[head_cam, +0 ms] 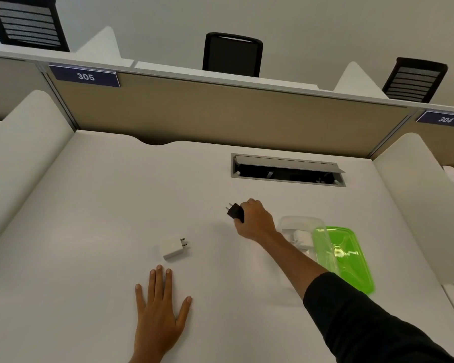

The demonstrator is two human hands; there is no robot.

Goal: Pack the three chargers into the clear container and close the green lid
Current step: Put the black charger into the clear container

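**What I can't make out from here**

My right forearm [296, 260] crosses in front of the clear container [300, 226], so its near wall and most of its inside are hidden from me. Something white [300, 235] sits in it, but too little shows to tell what it is. My right hand [254, 221] wraps the black charger [235, 211]; only its pronged end sticks out past my fingers. The green lid [344, 255] is glary, and its hinge side is lost behind the container wall. My left hand [159, 318] is cut off at the wrist by the bottom edge. Inside the desk's cable slot [286, 174] everything is too dark to read.
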